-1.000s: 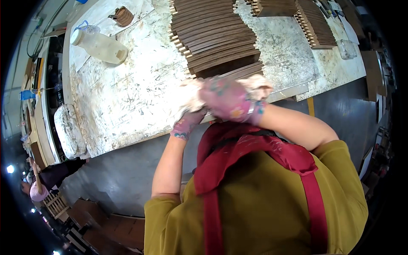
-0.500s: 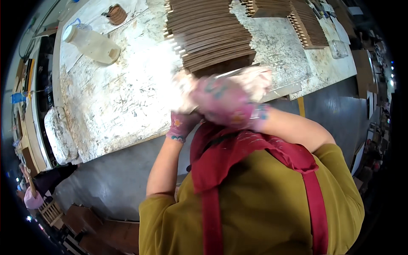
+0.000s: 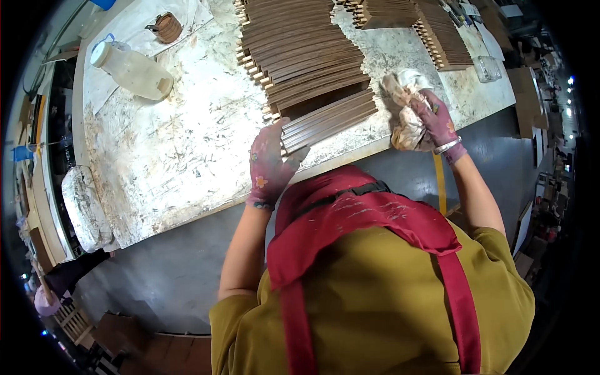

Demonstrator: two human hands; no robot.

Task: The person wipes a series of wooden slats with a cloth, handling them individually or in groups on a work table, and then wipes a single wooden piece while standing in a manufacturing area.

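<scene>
My left hand [image 3: 267, 161], in a stained purple flowered glove, grips the left ends of a bundle of dark brown wooden slats [image 3: 331, 122] with pale dowel pegs, thumb on the near side and fingers on the far side. The bundle lies at the table's front edge. Beyond it, a long row of similar brown slats [image 3: 297, 50] stands packed side by side, pegs toward the left. Off the right end of the bundle, my right hand [image 3: 437, 119], gloved alike, is closed on a crumpled, brown-stained white cloth [image 3: 407, 115].
On the paint-spotted white table [image 3: 181, 144] stand a cloudy plastic bottle [image 3: 134, 74] and a small brown container [image 3: 167, 28] at the far left. More pegged slats [image 3: 444, 37] and a clear container [image 3: 487, 69] are at the far right. A wrapped pad [image 3: 87, 209] borders the left edge.
My right hand has swung from over my left hand out to the right with the cloth. My left hand has moved slightly away from me, and the slat bundle now shows uncovered.
</scene>
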